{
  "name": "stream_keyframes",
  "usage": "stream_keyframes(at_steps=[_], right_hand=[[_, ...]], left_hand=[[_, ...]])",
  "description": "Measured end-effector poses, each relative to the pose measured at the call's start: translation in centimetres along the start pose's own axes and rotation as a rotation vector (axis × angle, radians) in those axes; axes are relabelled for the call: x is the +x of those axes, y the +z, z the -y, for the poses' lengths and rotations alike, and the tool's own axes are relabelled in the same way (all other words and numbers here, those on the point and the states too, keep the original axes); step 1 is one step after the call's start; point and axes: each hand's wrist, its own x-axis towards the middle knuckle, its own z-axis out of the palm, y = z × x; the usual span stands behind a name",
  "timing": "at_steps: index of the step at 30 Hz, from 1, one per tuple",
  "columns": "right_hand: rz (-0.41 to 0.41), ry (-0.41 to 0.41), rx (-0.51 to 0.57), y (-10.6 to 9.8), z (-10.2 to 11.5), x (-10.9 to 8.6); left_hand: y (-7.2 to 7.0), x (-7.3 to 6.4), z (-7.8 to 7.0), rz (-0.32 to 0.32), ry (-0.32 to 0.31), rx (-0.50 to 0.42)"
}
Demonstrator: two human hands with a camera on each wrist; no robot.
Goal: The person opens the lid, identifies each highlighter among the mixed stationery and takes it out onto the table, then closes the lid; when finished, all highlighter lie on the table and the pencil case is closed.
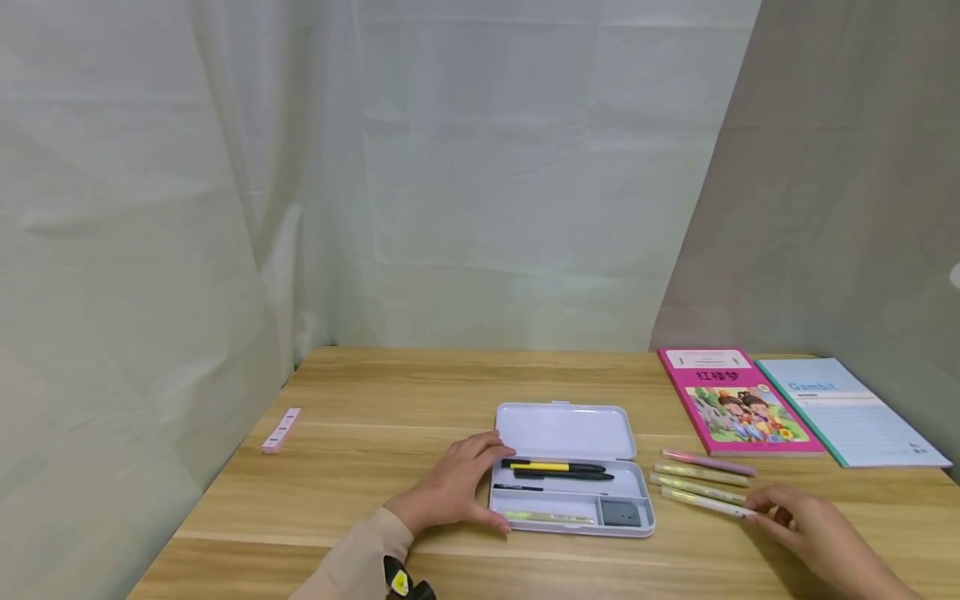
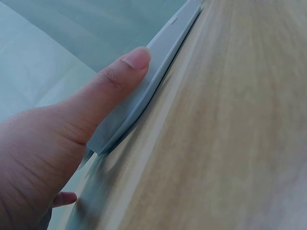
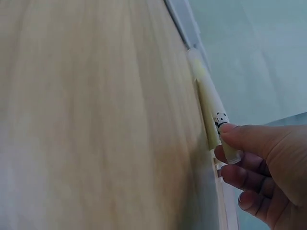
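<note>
Head: pens (image 1: 564, 476) in pencil case (image 1: 566, 429)

Pink book (image 1: 738, 404) beside pale-blue notebook (image 1: 855, 417), right.

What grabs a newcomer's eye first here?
Likely the bright pink book at the right rear of the wooden table, just left of a pale notebook. Next, the open white pencil case near the middle, its left end touched by the left hand. Then, to its right, the right hand pinching a pen by its end.
</note>
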Motion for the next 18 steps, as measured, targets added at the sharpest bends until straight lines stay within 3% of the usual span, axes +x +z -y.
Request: stream_keyframes(at_steps=[3, 9, 18], right_hand=[[0.062, 0.050, -0.017, -0.14, -0.02, 0.26], [0.093, 0.064, -0.049, -0.05, -0.16, 0.56], [-0.016, -0.042, -0.060, 0.43, -0.42, 0.32]], left_hand=[[-0.07, -0.02, -0.05, 0.001, 0.001, -0.002], [-0.08, -0.01, -0.04, -0.032, 0.042, 0.020], [-0.32, 0.01, -0.21, -0.059, 0.082, 0.086]])
